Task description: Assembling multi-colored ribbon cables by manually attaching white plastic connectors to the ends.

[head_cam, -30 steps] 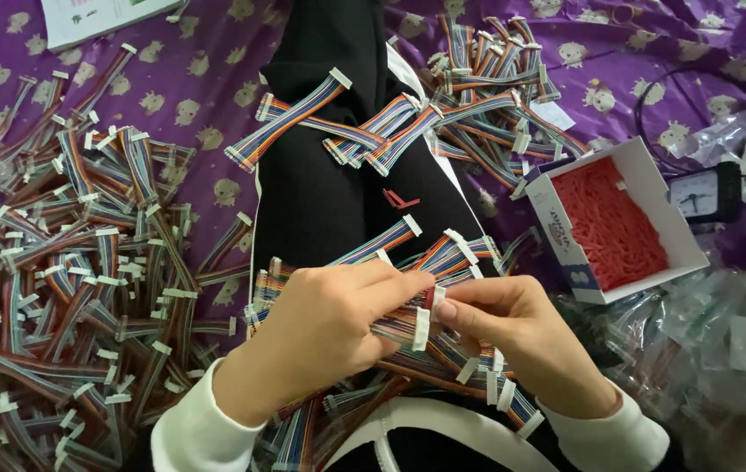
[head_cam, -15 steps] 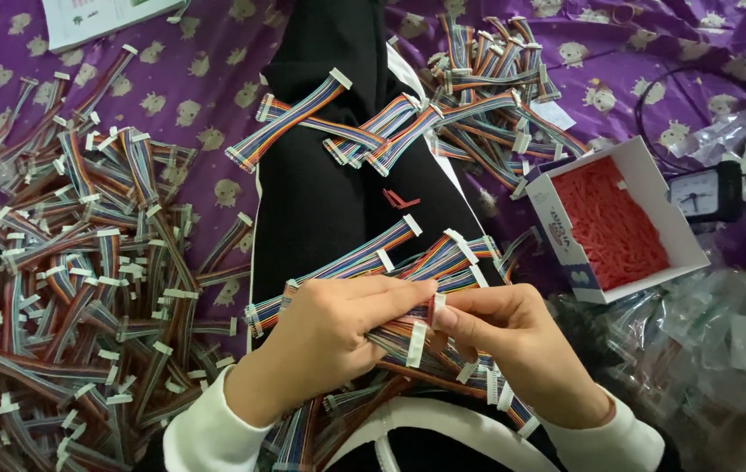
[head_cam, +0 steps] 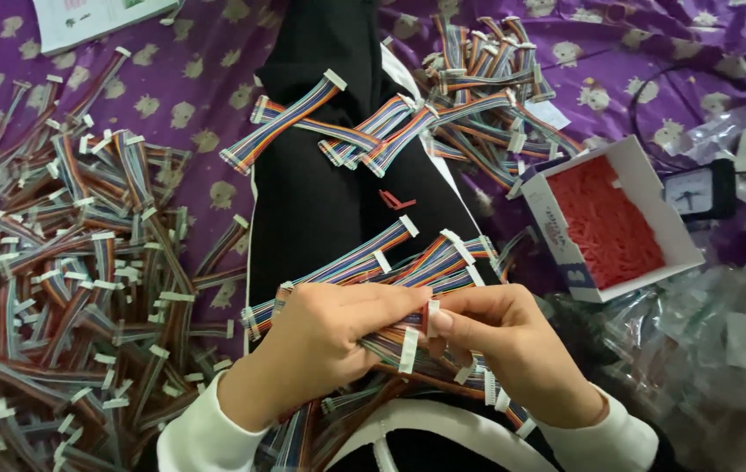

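Note:
My left hand [head_cam: 321,345] grips a bundle of rainbow ribbon cables [head_cam: 355,258] with white connectors, lying across my black-clad lap [head_cam: 321,192]. My right hand [head_cam: 504,341] pinches a small red piece against a white connector [head_cam: 431,316] at the bundle's end, fingertips touching those of the left hand. More ribbon cables fan out under both hands. A loose small red piece [head_cam: 397,200] lies on the lap above the bundle.
A big heap of ribbon cables [head_cam: 67,288] covers the purple patterned cloth at left. Another pile of cables [head_cam: 486,87] lies at top right. A white box of small red parts [head_cam: 609,223] sits at right, beside a small black clock [head_cam: 696,190] and clear plastic bags [head_cam: 714,350].
Both hands have stayed together on the bundle. The fingers shifted slightly, and my right hand now presses closer to the white connector.

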